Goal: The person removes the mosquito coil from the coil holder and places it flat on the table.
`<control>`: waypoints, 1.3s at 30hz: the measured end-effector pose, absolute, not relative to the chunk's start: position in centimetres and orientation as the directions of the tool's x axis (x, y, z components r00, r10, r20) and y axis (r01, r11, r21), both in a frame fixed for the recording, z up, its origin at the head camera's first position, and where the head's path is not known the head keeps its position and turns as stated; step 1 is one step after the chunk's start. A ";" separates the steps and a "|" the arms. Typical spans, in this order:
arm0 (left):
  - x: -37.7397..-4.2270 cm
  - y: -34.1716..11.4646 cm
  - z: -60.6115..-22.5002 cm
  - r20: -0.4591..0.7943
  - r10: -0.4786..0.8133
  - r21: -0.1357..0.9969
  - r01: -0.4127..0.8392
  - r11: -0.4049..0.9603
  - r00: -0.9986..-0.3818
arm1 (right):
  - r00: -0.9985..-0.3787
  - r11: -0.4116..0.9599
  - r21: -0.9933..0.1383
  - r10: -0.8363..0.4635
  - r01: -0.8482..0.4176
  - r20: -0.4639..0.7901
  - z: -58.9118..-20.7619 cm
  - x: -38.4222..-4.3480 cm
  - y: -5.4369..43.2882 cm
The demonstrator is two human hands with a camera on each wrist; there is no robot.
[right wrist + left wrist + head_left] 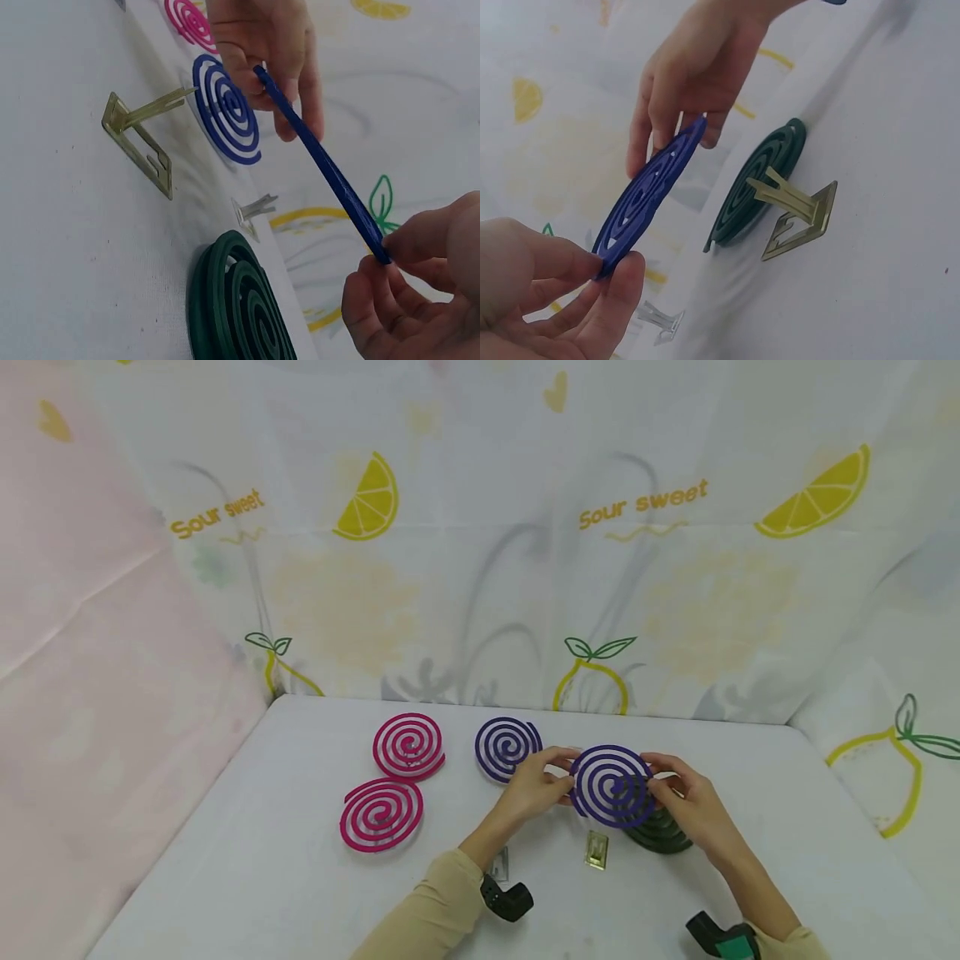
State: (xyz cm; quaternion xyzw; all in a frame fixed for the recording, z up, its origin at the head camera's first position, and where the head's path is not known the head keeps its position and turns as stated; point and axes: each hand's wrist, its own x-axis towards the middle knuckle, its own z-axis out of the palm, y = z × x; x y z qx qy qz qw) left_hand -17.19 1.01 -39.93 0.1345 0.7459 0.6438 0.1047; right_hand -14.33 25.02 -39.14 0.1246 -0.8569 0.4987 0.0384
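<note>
The left hand [536, 787] and right hand [686, 797] are pinching opposite rims of a blue coil [615, 786], holding it raised beyond the gold stand [596, 850]. Light, even pressure is probably serving best; squeezing or twisting is risking a break in the thin strands. The stand's prongs are pointing upward. A green coil [660, 835] is crowding its far right side, a second blue coil [507, 750] its far left; the white table [810, 835] is stretching further right, seemingly offering more room.
</note>
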 end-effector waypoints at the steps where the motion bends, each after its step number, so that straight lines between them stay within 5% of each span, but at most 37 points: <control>1: -17.2 1.1 -40.0 0.016 0.330 0.989 0.064 0.135 -0.944 | -0.966 0.480 -0.840 -0.172 -0.253 0.193 -39.1 -14.3 25.1; 12: -16.9 2.6 -40.3 0.026 0.296 0.993 0.057 0.099 -0.955 | -0.967 0.562 -0.788 -0.176 -0.251 0.182 -38.9 -14.5 26.0; 39: -17.3 5.2 -41.6 0.046 0.345 0.907 0.185 0.379 -0.937 | -0.965 0.603 -0.763 -0.242 -0.234 0.104 -39.6 -15.6 29.1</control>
